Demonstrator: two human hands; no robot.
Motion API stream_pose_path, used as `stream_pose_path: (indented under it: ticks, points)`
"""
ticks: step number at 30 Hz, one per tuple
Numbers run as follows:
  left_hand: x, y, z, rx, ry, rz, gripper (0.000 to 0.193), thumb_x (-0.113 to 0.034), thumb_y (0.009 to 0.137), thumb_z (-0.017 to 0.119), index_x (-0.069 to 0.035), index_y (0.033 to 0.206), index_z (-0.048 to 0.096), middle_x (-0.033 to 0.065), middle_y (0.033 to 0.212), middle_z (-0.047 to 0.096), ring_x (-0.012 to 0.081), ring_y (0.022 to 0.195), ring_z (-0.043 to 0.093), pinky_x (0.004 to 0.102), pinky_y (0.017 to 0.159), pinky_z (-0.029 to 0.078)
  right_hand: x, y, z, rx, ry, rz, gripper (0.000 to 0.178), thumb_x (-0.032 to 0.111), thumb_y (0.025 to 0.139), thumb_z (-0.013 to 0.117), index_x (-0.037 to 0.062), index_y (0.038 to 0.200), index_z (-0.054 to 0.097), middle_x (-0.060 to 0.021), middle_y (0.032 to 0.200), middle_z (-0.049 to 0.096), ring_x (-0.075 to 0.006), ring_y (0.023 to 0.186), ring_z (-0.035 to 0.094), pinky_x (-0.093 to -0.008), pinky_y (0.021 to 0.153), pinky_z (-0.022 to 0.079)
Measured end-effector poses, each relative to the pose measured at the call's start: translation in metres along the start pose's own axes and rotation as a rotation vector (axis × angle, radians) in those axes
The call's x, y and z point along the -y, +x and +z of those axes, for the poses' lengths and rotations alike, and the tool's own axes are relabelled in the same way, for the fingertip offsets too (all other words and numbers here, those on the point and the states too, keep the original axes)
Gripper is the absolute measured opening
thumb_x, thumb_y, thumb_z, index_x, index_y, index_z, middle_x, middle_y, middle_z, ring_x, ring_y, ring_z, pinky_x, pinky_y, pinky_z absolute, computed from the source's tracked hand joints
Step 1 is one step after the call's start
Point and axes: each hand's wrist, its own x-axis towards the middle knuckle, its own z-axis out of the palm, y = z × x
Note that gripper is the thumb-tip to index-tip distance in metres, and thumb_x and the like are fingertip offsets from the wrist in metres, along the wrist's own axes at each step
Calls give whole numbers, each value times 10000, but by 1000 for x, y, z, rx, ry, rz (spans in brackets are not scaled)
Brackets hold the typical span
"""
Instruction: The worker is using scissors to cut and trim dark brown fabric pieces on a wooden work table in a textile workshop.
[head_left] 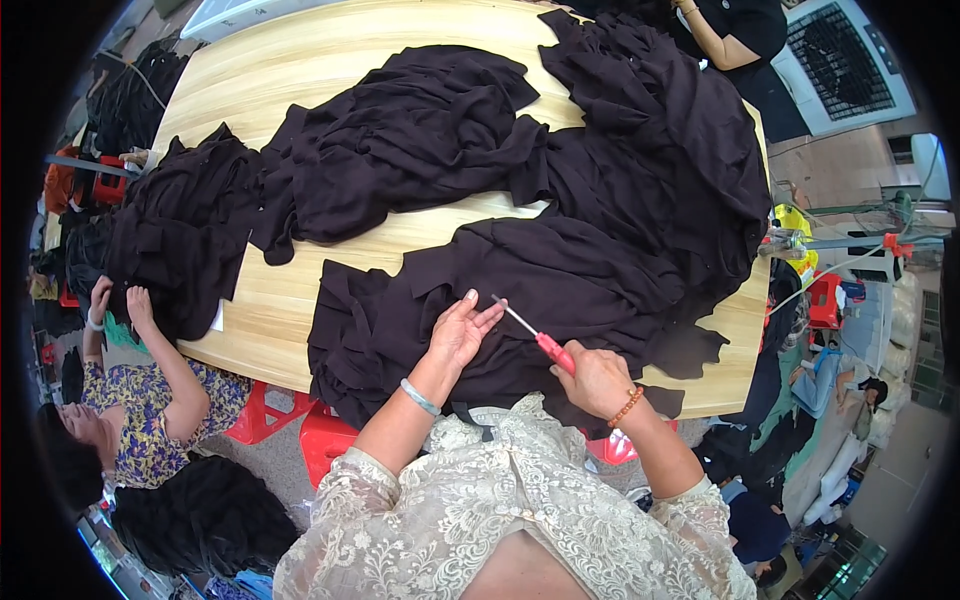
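Observation:
My right hand is closed round the red handle of a slim tool like a screwdriver. Its thin metal shaft points up and left, toward my left hand. That hand is turned palm up with its fingers stretched out, and the tool's tip lies at its fingertips. Whether tip and fingers touch, I cannot tell. Beneath both hands spreads a heap of dark brown cloth pieces, lying on the near part of the wooden table.
More dark cloth covers the pale wooden table toward the back. At the left, a person in a flowered top handles dark cloth. Another person in black stands at the far right edge. Red stools stand below the near edge.

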Motion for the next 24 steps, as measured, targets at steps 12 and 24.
stream_pose_path:
  ticks: [12, 24]
  points:
    - [-3, -2, -3, 37, 19, -6, 151, -173, 932, 608, -83, 815, 576, 64, 802, 627, 385, 1030, 638, 416, 875, 527, -3, 0, 9, 5, 51, -76, 276, 303, 873, 610, 44, 957, 565, -218, 752, 647, -414, 780, 641, -491, 711, 502]
    - [-4, -37, -8, 16, 1435, 584, 224, -165, 871, 642, 6, 996, 570, 131, 946, 598, 213, 772, 644, 330, 735, 524, -40, -21, 6, -146, 204, -125, 217, 232, 875, 617, 69, 1001, 549, -191, 769, 631, -381, 779, 624, -473, 701, 483]
